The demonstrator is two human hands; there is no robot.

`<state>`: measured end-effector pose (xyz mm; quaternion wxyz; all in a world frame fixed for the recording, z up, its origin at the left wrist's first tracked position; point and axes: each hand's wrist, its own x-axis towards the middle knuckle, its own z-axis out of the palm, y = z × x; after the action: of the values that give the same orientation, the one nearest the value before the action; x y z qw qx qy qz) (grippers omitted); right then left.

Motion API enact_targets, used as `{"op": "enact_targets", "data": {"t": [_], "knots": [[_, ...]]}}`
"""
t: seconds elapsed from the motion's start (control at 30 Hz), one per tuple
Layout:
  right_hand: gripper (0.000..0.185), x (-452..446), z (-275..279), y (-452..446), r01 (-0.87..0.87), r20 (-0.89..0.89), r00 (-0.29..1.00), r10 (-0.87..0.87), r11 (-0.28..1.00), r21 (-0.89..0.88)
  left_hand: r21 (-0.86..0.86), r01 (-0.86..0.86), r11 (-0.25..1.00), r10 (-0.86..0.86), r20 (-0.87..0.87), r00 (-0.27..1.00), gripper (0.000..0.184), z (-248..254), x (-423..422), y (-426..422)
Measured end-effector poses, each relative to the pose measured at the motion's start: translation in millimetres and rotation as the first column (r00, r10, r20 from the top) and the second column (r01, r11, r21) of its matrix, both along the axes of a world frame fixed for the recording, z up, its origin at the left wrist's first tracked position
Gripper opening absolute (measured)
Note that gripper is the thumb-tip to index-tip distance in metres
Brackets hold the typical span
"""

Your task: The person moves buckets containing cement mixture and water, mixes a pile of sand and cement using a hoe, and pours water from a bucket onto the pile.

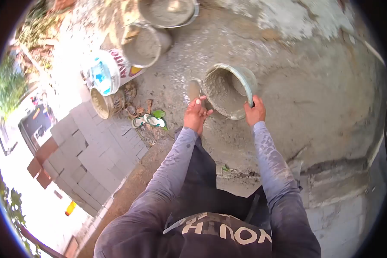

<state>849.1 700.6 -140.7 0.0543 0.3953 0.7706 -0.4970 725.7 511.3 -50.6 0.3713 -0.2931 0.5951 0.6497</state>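
A bucket (250, 77) is tilted over on its side, its mouth toward the left, with wet grey mortar (221, 92) coating the inside. My right hand (256, 111) is closed on the bucket's rim at the lower right. Left of the bucket mouth, my left hand (196, 115) is closed with thumb and fingers around what looks like a trowel (194, 89); its rounded grey blade and thin neck show above the fingers, and its handle is hidden in the hand. The bucket is over a mortar-covered floor (296, 99).
Two mortar-filled buckets, one grey (161, 41) and one at the top (193, 19), stand beyond. A white lettered pail (116, 71) and a dirty tipped bucket (109, 103) lie to the left. Sandals (154, 121) sit near stacked pavers (90, 150). A ledge (129, 193) drops off at left.
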Motion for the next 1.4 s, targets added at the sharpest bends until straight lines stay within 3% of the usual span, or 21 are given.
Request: {"op": "enact_targets", "data": {"t": [0.07,0.17,0.2,0.23,0.27,0.3,0.33,0.37,0.4,0.47,0.57,0.63,0.7,0.83,0.9,0.93,1.03,1.2,1.4], "knots": [[0.027,115.6,-19.7,55.0,0.110,0.239,0.963,-0.123,0.992,0.066,0.045,0.145,0.988,-0.151,0.199,0.968,0.032,-52.2,93.9,75.2],[0.038,264.0,-58.2,151.9,0.231,0.428,0.842,-0.330,0.935,0.268,0.148,0.232,0.961,-0.269,0.326,0.906,0.031,-132.6,230.7,184.0],[0.052,296.3,-48.1,193.2,0.336,0.567,0.710,-0.419,0.908,0.250,0.195,0.238,0.952,-0.293,0.340,0.894,0.029,-154.3,280.1,224.8],[0.061,364.1,-89.1,223.6,0.412,0.545,0.646,-0.535,0.845,0.342,0.241,0.252,0.937,-0.328,0.369,0.870,0.027,-174.0,325.9,266.3],[0.069,401.8,-91.0,261.6,0.435,0.589,0.619,-0.520,0.851,0.294,0.293,0.238,0.926,-0.340,0.370,0.865,0.024,-189.4,369.7,305.2],[0.076,440.3,-98.2,290.8,0.347,0.619,0.648,-0.444,0.896,0.278,0.297,0.245,0.923,-0.342,0.338,0.877,0.021,-207.4,412.7,342.3],[0.082,457.1,-99.0,318.4,0.212,0.739,0.577,-0.348,0.937,0.277,0.235,0.267,0.935,-0.336,0.335,0.881,0.018,-217.5,446.9,375.8],[0.086,489.5,-118.5,334.6,0.026,0.727,0.613,-0.308,0.928,0.371,0.253,0.196,0.947,-0.278,0.343,0.898,0.018,-242.2,488.5,399.3],[0.088,491.4,-136.2,338.1,-0.014,0.776,0.558,-0.293,0.932,0.362,0.236,0.168,0.957,-0.233,0.279,0.932,0.019,-276.0,550.6,430.5],[0.088,494.4,-142.4,327.2,-0.093,0.835,0.484,-0.263,0.933,0.348,0.119,0.311,0.943,-0.334,0.347,0.876,0.018,-285.7,564.0,417.7],[0.086,477.1,-145.7,270.2,-0.203,0.882,0.452,-0.133,0.947,0.247,0.173,0.092,0.981,-0.161,0.450,0.878,0.014,-307.4,553.7,327.2],[0.088,451.9,-133.2,216.5,-0.202,0.825,0.564,-0.033,0.963,0.177,0.194,-0.014,0.981,-0.091,0.519,0.850,0.011,-287.8,523.1,262.1],[0.091,418.3,-127.4,163.9,-0.101,0.850,0.527,0.014,0.994,0.046,0.112,0.160,0.981,-0.195,0.491,0.849,0.013,-264.3,476.4,208.0],[0.092,355.0,-113.8,41.7,0.113,0.854,0.520,0.001,0.991,-0.070,0.052,0.322,0.945,-0.306,0.485,0.819,0.009,-250.9,395.5,85.5],[0.092,353.5,-115.1,26.8,0.196,0.814,0.581,0.025,0.966,-0.169,-0.029,0.350,0.936,-0.298,0.461,0.836,0.006,-231.3,385.4,65.9],[0.091,358.6,-118.7,28.5,0.225,0.788,0.614,0.038,0.949,-0.221,-0.070,0.354,0.933,-0.289,0.444,0.848,0.006,-221.4,383.8,63.0],[0.080,390.5,-147.0,61.2,0.175,0.442,0.896,0.028,0.894,-0.412,-0.158,0.324,0.933,-0.236,0.413,0.880,0.012,-173.2,387.0,110.4],[0.051,369.6,-129.9,71.6,0.277,0.521,0.848,-0.094,0.917,-0.287,-0.151,0.310,0.939,-0.248,0.331,0.911,0.019,-72.3,347.3,127.2],[0.036,247.5,3.7,54.5,0.190,0.448,0.880,-0.156,0.981,-0.033,-0.130,0.285,0.950,-0.254,0.212,0.944,0.016,34.5,240.4,88.8]]}}
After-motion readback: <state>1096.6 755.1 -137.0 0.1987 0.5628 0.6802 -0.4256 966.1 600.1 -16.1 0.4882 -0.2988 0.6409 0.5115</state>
